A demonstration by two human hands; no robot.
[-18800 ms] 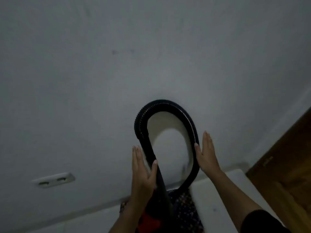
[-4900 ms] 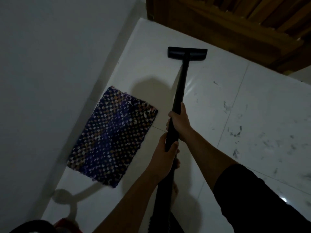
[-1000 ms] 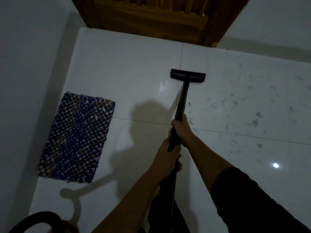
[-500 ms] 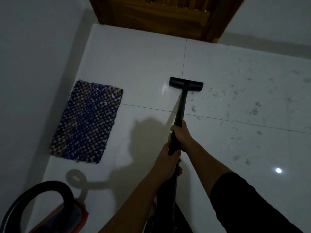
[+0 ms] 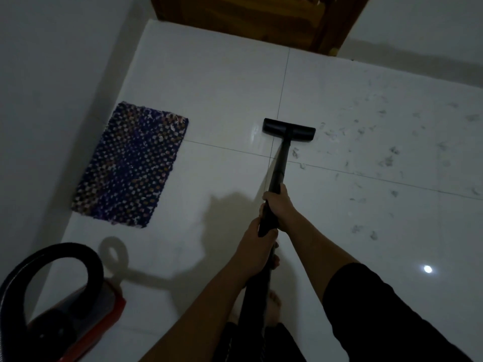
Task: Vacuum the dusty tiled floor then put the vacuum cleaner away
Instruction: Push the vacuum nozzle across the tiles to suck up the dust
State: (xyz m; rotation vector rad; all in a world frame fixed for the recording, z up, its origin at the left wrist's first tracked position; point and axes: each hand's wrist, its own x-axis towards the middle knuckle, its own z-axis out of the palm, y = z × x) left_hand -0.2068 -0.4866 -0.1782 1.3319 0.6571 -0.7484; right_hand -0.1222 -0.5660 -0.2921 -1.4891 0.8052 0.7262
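Note:
Both my hands grip the black vacuum wand [image 5: 281, 163]. My right hand [image 5: 277, 206] is higher up the tube, my left hand [image 5: 257, 250] just below it. The flat black floor nozzle [image 5: 288, 129] rests on the white tiled floor [image 5: 230, 84] near a tile joint. Grey dust and debris [image 5: 389, 158] is scattered over the tiles to the nozzle's right. The red and black vacuum body [image 5: 75, 322] sits at the lower left with its black hose [image 5: 78, 254] looping above it.
A blue patterned woven mat [image 5: 130, 164] lies on the floor by the left wall [image 5: 52, 74]. A brown wooden door [image 5: 256, 19] stands at the top. My bare foot [image 5: 273, 308] shows beneath the wand.
The nozzle has been drawn back toward me across the tile joint. The view has tilted down, so the vacuum body and hose loop show more at the lower left.

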